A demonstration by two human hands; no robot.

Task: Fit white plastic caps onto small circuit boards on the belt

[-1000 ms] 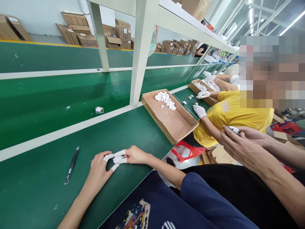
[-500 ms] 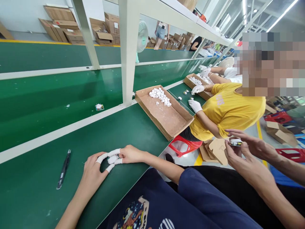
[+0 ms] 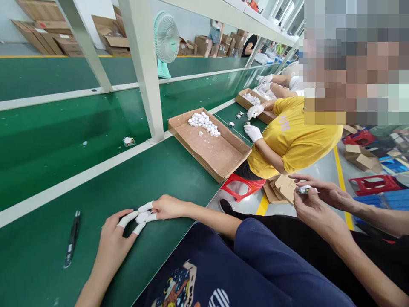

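A shallow brown cardboard tray (image 3: 220, 155) stands on the green worktop (image 3: 179, 170), well beyond the right hand (image 3: 168, 207), with a heap of small white lumps (image 3: 204, 123) towards its far end. Slim black tweezers (image 3: 73, 238) lie to the left of the left hand (image 3: 116, 241), apart from it. A square cream metal post (image 3: 142, 72) rises just beside the tray. Farther right, 1 co-worker's white-gloved hand (image 3: 253, 133) is near small parts, and another person's 2 bare hands hold a small white-topped board (image 3: 306, 189).

The small rounded white piece (image 3: 142, 216) sits between the person's 2 hands. The fingers of each, in white covers, are drawn in to its width and pinch it from opposite sides, hiding much of it; whether it touches the worktop cannot be told. The left forearm is cut off below.

The worktop's near edge slants under the right forearm; its surface stretches from the hands to a white rail (image 3: 79, 179).
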